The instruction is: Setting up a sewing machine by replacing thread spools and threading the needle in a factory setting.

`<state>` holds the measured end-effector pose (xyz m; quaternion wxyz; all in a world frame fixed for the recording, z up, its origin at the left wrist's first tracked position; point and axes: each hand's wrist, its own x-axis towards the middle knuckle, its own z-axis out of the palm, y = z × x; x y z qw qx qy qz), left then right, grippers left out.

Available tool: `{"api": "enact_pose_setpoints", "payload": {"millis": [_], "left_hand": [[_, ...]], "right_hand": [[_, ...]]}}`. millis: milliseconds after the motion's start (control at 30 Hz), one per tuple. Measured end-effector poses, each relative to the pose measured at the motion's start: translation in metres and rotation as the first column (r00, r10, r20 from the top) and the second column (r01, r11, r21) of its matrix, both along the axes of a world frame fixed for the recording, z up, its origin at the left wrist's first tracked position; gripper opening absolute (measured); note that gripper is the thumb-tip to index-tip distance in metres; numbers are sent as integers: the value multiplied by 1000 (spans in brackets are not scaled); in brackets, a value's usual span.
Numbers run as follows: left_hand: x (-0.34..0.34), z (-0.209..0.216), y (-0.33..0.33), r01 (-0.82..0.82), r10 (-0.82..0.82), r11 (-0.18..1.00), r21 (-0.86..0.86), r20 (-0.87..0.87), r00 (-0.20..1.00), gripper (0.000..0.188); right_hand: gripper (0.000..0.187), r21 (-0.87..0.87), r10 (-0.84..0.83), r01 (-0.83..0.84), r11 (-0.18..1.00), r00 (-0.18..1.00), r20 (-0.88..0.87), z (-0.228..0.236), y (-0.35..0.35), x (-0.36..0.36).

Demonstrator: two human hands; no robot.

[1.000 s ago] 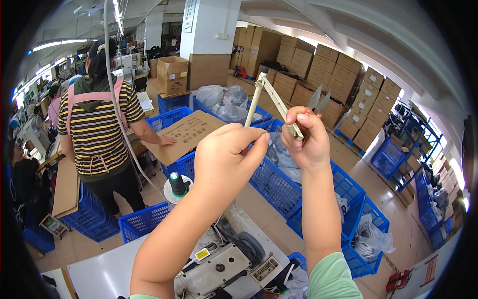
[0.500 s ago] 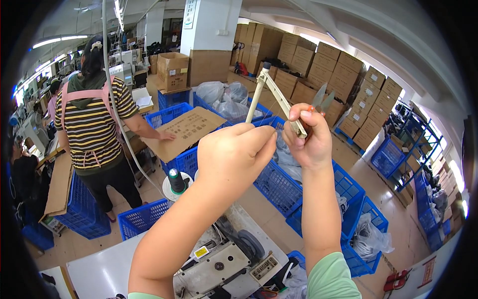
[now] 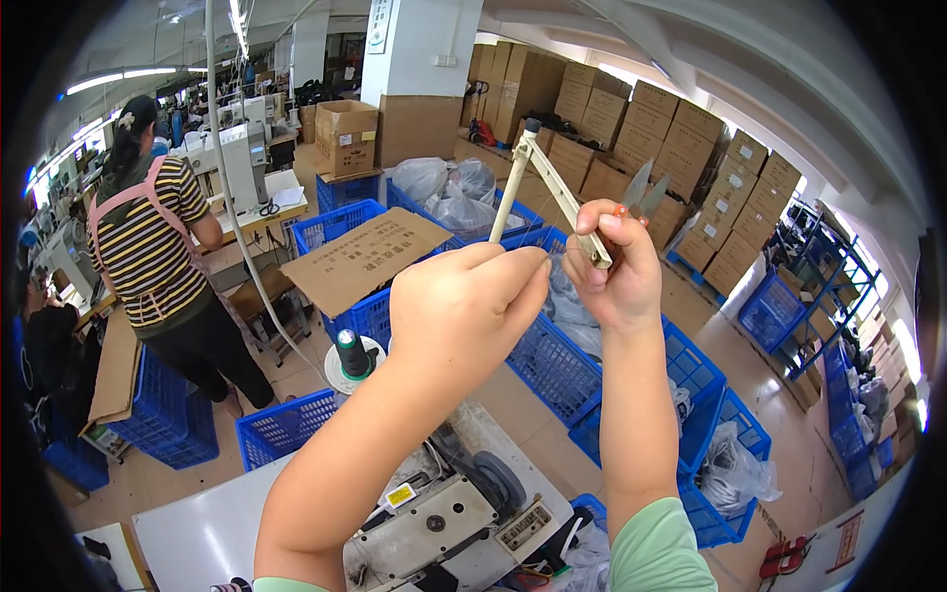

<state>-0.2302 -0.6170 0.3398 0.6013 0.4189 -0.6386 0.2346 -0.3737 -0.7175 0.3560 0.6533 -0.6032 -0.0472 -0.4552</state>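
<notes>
Head view is showing the left hand [image 3: 473,306] pinching a fine, limp thread [image 3: 557,259] between closed fingers, while the right hand [image 3: 612,261] is gripping thread snips [image 3: 636,192] and a light, stiff folded strip [image 3: 557,187], best held near its lower end.

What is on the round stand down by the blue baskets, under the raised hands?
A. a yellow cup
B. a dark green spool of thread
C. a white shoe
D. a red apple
B: a dark green spool of thread stands upright on a round white stand, beside the blue baskets and below the left hand.
</notes>
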Motion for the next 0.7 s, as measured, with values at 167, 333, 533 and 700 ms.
{"api": "enact_pose_setpoints", "payload": {"millis": [167, 333, 533, 700], "left_hand": [[-3, 1, 5, 33, -33, 999, 11, 21, 999, 9], [-3, -3, 8, 37, -37, 999, 18, 11, 999, 9], [-5, -3, 8, 13, -13, 1000, 13, 12, 1000, 4], [-5, -4, 8, 20, -20, 1000, 20, 17, 1000, 9]], "right_hand": [[24, -9, 6, -6, 1000, 1000, 14, -3, 0, -3], [24, -11, 3, -3, 1000, 1000, 5, -5, 2, -3], [24, 1, 4, -4, 1000, 1000, 18, -5, 3, -5], [24, -3, -2, 2, 1000, 1000, 16, -5, 4, -5]]}}
